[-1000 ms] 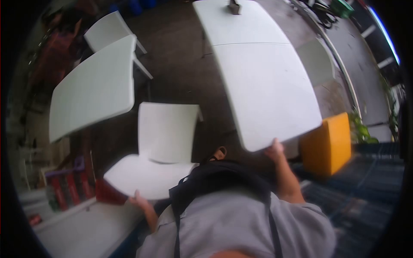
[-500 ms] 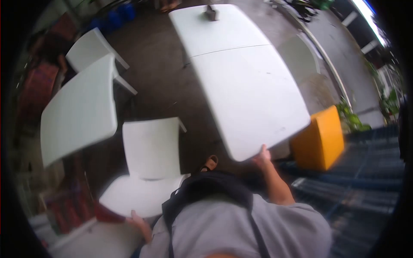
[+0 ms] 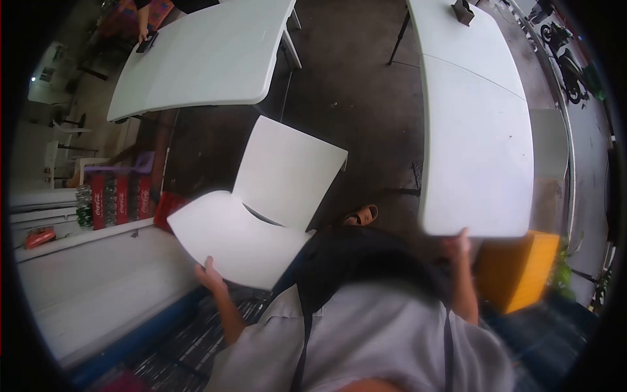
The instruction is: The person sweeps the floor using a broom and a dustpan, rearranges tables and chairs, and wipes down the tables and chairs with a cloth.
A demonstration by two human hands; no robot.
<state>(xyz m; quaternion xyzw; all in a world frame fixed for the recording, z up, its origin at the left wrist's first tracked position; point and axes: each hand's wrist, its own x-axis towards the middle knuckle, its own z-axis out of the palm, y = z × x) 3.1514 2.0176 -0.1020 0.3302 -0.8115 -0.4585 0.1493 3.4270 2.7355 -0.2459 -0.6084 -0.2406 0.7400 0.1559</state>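
Observation:
My left hand (image 3: 211, 277) grips the edge of a white plastic chair (image 3: 241, 238), thumb on top and the other fingers out of sight beneath. The chair's second white panel stretches away from me, toward the floor between two tables. My right hand (image 3: 458, 245) is closed on the near edge of a long white folding table (image 3: 480, 150), with its thumb over the top and its fingers hidden below. A small dark holder (image 3: 463, 13) stands at that table's far end.
Another white table (image 3: 202, 59) stands at upper left, where another person's hand (image 3: 143, 32) touches a dark object. Red bottle crates (image 3: 121, 199) are at left. An orange box-shaped thing (image 3: 519, 268) sits by my right arm. Motorcycles (image 3: 569, 68) are at far right.
My view has swung left, so both tables appear farther right. The other person's hand is now clearly visible at upper left. Both my hands keep their grips on the chair and table.

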